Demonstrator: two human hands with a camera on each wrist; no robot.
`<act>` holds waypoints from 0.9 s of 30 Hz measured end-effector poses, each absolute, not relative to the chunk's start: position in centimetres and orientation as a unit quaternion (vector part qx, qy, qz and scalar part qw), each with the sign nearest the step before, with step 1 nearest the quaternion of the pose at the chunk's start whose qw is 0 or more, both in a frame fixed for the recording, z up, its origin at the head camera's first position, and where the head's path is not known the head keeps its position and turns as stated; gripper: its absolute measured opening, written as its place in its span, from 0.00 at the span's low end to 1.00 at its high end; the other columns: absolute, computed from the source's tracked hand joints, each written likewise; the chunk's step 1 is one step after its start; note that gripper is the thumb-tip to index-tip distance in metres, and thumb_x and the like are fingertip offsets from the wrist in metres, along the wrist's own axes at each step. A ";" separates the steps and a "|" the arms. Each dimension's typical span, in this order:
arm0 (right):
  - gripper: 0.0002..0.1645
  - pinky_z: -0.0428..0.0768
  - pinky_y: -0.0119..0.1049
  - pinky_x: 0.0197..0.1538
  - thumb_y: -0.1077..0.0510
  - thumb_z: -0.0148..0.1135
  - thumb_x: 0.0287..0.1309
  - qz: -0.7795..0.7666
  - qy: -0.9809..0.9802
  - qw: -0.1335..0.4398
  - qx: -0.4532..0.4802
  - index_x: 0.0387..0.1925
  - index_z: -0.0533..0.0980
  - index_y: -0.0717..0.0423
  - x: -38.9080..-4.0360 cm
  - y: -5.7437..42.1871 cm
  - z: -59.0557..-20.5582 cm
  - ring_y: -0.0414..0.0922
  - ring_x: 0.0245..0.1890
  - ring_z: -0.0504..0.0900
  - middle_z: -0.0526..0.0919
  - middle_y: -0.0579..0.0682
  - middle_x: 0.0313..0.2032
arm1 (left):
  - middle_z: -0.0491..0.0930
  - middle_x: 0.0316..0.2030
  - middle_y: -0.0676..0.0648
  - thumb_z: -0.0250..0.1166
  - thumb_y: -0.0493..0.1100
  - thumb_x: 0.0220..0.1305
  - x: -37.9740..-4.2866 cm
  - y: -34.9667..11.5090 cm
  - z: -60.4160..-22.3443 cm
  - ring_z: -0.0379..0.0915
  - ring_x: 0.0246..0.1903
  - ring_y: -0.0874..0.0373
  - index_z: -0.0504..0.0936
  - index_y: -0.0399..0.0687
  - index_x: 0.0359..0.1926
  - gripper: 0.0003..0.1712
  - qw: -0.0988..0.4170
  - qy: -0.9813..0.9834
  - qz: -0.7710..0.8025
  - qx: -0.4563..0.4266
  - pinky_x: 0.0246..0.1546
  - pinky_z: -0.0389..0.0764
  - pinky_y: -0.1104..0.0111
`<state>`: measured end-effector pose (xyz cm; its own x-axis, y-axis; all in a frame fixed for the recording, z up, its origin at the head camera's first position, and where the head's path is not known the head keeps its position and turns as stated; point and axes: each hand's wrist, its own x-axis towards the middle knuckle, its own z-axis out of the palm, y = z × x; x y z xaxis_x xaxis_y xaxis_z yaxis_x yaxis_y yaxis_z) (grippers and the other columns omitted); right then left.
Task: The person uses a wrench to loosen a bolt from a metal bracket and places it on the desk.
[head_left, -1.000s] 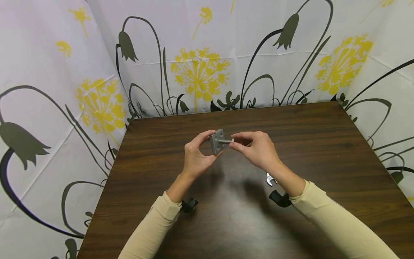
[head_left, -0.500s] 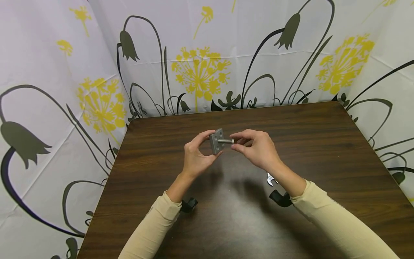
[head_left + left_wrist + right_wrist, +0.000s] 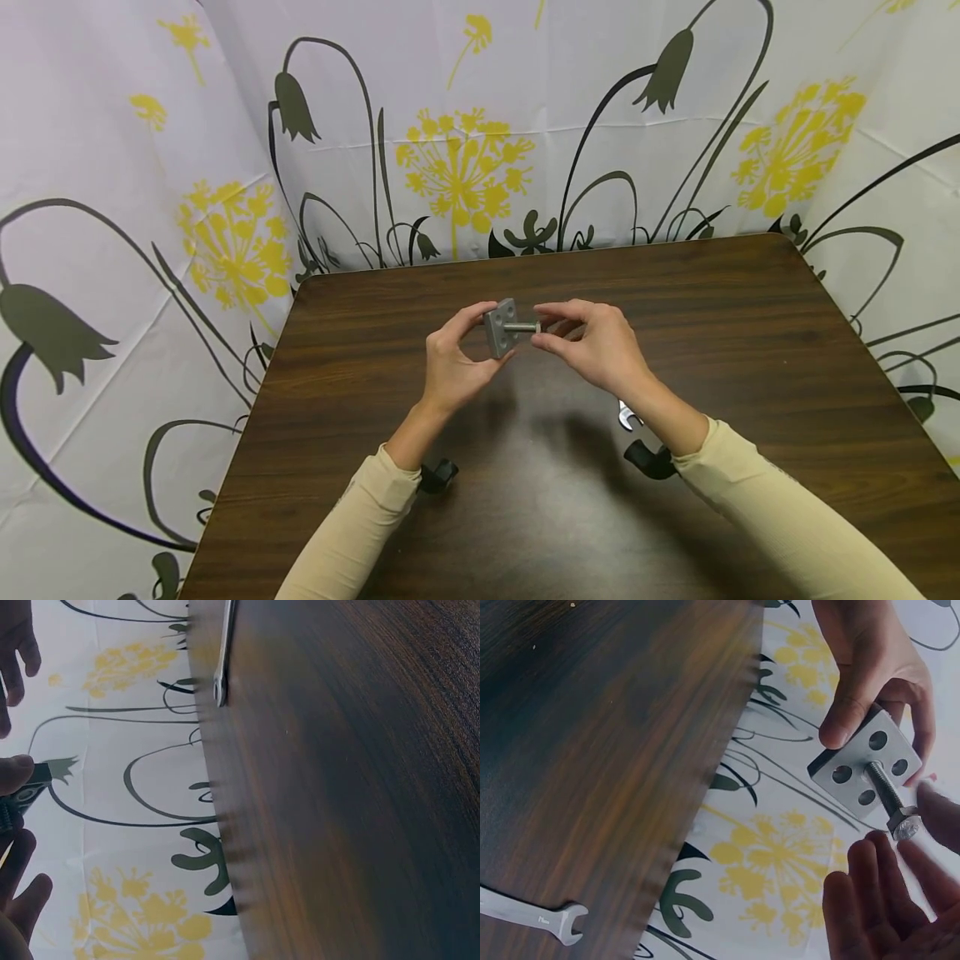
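My left hand (image 3: 459, 367) grips a square grey metal plate (image 3: 497, 333) by its edges, thumb and fingers on opposite sides, above the table. Several round holes pierce the plate (image 3: 853, 789), seen most plainly in the right wrist view. From its middle a threaded hex bolt (image 3: 886, 789) sticks out toward my right hand (image 3: 600, 343). Thumb and fingertips of that hand pinch the bolt's hex head (image 3: 906, 826). Only part of the plate (image 3: 30, 793) shows at the left edge of the left wrist view, partly covered by fingers.
An open-end wrench (image 3: 544, 916) lies on the dark wood table (image 3: 375, 333), partly behind my right forearm in the head view. Black straps (image 3: 651, 461) show at both wrists. A flower-print curtain (image 3: 570, 100) hangs behind the table.
My right fingers shift slightly around the bolt head, exposing more of it half a second ago and closing in again now. The plate and left hand stay nearly still.
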<state>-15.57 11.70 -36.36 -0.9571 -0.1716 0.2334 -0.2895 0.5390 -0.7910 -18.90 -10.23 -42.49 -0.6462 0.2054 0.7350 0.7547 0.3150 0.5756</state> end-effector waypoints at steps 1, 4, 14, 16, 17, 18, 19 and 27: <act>0.19 0.81 0.37 0.34 0.49 0.73 0.55 0.462 -0.876 0.064 0.127 0.48 0.85 0.48 -15.6 11.7 -36.3 0.39 0.32 0.84 0.87 0.43 0.35 | 0.84 0.47 0.45 0.81 0.30 0.36 -18.9 -10.2 -42.5 0.82 0.43 0.53 0.79 0.42 0.55 0.39 0.277 -0.763 -0.493 -0.314 0.45 0.82 0.59; 0.16 0.78 0.38 0.32 0.45 0.69 0.58 0.459 -0.879 0.061 0.115 0.45 0.86 0.48 -15.6 11.7 -36.3 0.39 0.32 0.83 0.87 0.41 0.33 | 0.83 0.47 0.46 0.81 0.32 0.37 -18.8 -10.3 -42.5 0.81 0.44 0.54 0.79 0.43 0.55 0.39 0.275 -0.764 -0.493 -0.314 0.46 0.81 0.60; 0.16 0.81 0.37 0.33 0.47 0.71 0.57 0.468 -0.873 0.065 0.122 0.45 0.86 0.48 -15.6 11.7 -36.4 0.39 0.32 0.84 0.87 0.42 0.34 | 0.84 0.46 0.42 0.83 0.30 0.33 -18.9 -10.2 -42.4 0.82 0.42 0.50 0.79 0.39 0.54 0.40 0.286 -0.757 -0.493 -0.320 0.43 0.82 0.54; 0.15 0.79 0.38 0.32 0.45 0.69 0.58 0.466 -0.876 0.055 0.113 0.43 0.86 0.47 -15.5 11.7 -36.3 0.39 0.31 0.83 0.87 0.41 0.32 | 0.84 0.46 0.40 0.83 0.30 0.32 -18.8 -10.2 -42.4 0.82 0.42 0.48 0.79 0.38 0.53 0.40 0.289 -0.754 -0.495 -0.322 0.42 0.82 0.52; 0.14 0.79 0.38 0.32 0.46 0.69 0.59 0.466 -0.875 0.054 0.117 0.42 0.86 0.47 -15.5 11.7 -36.3 0.39 0.31 0.83 0.87 0.41 0.33 | 0.84 0.45 0.40 0.83 0.30 0.32 -18.8 -10.2 -42.4 0.82 0.42 0.48 0.79 0.37 0.53 0.40 0.289 -0.753 -0.495 -0.322 0.42 0.82 0.52; 0.13 0.80 0.38 0.33 0.48 0.70 0.58 0.467 -0.874 0.054 0.122 0.42 0.86 0.48 -15.5 11.7 -36.3 0.39 0.32 0.83 0.87 0.41 0.33 | 0.84 0.46 0.40 0.83 0.30 0.32 -18.8 -10.2 -42.4 0.82 0.42 0.48 0.79 0.37 0.53 0.40 0.289 -0.753 -0.495 -0.323 0.42 0.82 0.52; 0.14 0.81 0.38 0.33 0.49 0.71 0.57 0.468 -0.872 0.057 0.127 0.43 0.86 0.48 -15.5 11.7 -36.4 0.40 0.31 0.84 0.87 0.41 0.34 | 0.84 0.46 0.40 0.83 0.30 0.33 -18.8 -10.2 -42.4 0.82 0.42 0.48 0.79 0.38 0.53 0.40 0.287 -0.754 -0.495 -0.322 0.42 0.82 0.52; 0.16 0.77 0.38 0.30 0.44 0.68 0.59 0.462 -0.877 0.070 0.111 0.44 0.86 0.45 -15.5 11.6 -36.4 0.36 0.30 0.82 0.86 0.38 0.31 | 0.84 0.47 0.44 0.81 0.29 0.35 -18.8 -10.3 -42.3 0.82 0.43 0.52 0.80 0.42 0.55 0.39 0.278 -0.761 -0.493 -0.316 0.45 0.82 0.55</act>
